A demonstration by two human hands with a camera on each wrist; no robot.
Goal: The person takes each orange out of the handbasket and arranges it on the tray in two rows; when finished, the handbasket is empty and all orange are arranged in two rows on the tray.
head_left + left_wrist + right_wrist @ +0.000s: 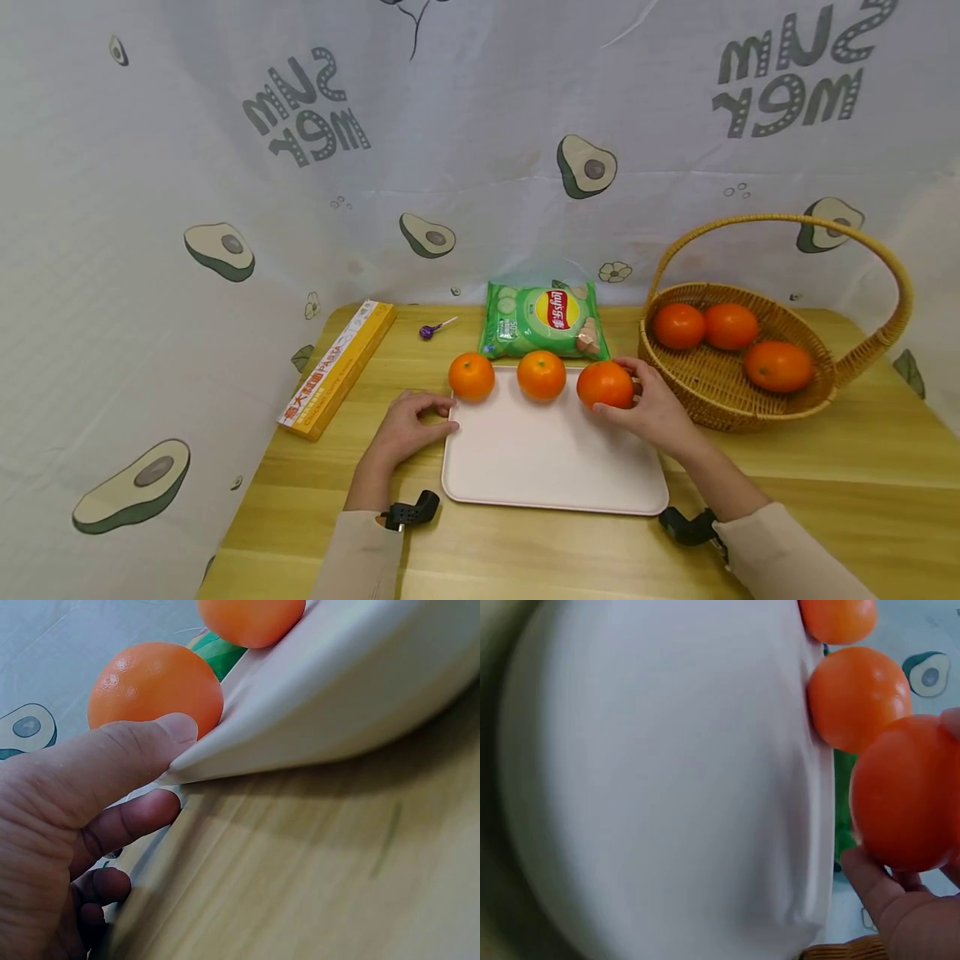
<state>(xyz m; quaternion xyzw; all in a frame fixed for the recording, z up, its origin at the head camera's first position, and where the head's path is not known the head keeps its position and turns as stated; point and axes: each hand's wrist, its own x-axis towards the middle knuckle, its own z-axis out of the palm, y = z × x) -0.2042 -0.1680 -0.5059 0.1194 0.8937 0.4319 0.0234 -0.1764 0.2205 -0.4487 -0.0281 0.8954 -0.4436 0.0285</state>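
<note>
Pale yellow wood-grain worktop (pixel 525 550). White printed cloth backdrop (pixel 487 108) rises behind its far edge and beside its left and right edges; green-and-cream avocado prints (pixel 588 169), grey dotted lettering (pixel 780 104), faint creases. Lighting soft, diffuse; pale sheen toward the worktop's near edge.

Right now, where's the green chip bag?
In the head view, the bag lies beyond the pale rectangular tray, between the purple lollipop on its left and the brown wicker basket on its right.

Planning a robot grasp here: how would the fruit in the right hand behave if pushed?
The reddish fruit would probably roll, given its rounded shape. Its smooth, slightly shiny skin might slip against the fingers. It looks plump, with no visible dents, so it is likely fairly firm.
</note>
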